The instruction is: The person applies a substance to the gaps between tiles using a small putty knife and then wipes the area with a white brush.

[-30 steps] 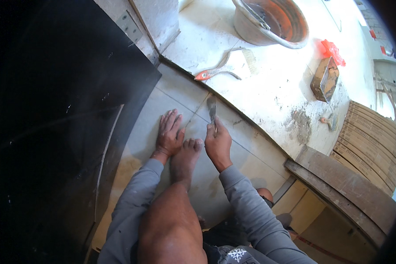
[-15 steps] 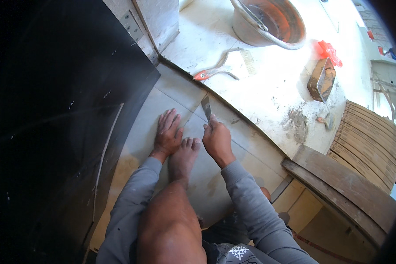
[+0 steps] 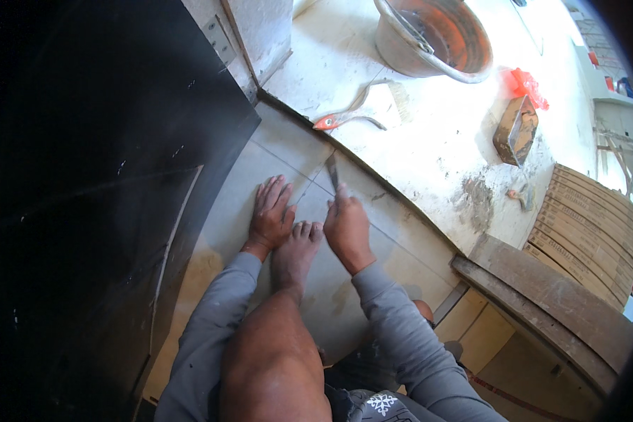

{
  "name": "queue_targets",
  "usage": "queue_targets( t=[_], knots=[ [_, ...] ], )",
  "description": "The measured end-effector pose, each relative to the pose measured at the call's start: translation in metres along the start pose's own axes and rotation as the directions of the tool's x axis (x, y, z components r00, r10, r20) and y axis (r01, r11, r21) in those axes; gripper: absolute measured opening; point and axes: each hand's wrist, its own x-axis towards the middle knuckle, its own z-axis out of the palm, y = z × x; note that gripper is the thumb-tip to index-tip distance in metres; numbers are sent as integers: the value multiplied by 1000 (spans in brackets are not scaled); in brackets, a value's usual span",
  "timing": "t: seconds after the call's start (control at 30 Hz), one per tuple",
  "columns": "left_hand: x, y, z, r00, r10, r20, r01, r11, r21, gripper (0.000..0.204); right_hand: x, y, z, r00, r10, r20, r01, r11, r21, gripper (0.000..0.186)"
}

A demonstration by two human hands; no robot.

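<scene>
My right hand is closed round the handle of a putty knife, its narrow metal blade pointing away from me. The blade's tip is at a joint between the grey floor tiles, close to the raised edge of the white floor. Flat on the tiles rests my left hand, fingers stretched out, holding nothing. It lies beside the toes of my bare foot. The knife's handle is mostly hidden in my right fist.
Beyond the tile edge lie a wide brush, a worn bucket, a dirty metal box, a red plastic bag and a small brush. Stacked cartons and a wooden plank are right. A black panel stands left.
The putty knife's blade has turned, so it now appears narrower and darker. My right hand has barely shifted, my left hand stays flat, and the view has moved slightly.
</scene>
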Motion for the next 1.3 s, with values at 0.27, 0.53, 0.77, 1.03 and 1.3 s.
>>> queue_targets(
  t=[0.27, 0.53, 0.77, 1.03, 1.3],
  knots=[
    [2, -1, 2, 1000, 16, -10, -16, 1000, 4, 48, 2, 3, -1, 1000, -17, 7, 18, 999, -35, 41],
    [4, 4, 3, 999, 15, -29, -15, 1000, 8, 47, 9, 9, -1, 999, -6, -44, 6, 1000, -15, 42],
    [0, 1, 2, 999, 12, -37, -12, 1000, 14, 47, 10, 7, -1, 989, -64, -134, 62, 998, -14, 39],
    [1, 0, 1, 1000, 12, -15, -12, 1000, -1, 48, -2, 7, 1, 998, -51, -20, 51, 999, -10, 39],
    [3, 3, 2, 1000, 6, -3, -6, 1000, -18, 49, -10, 7, 3, 999, -33, -25, 34, 999, 16, 37]
  ],
)
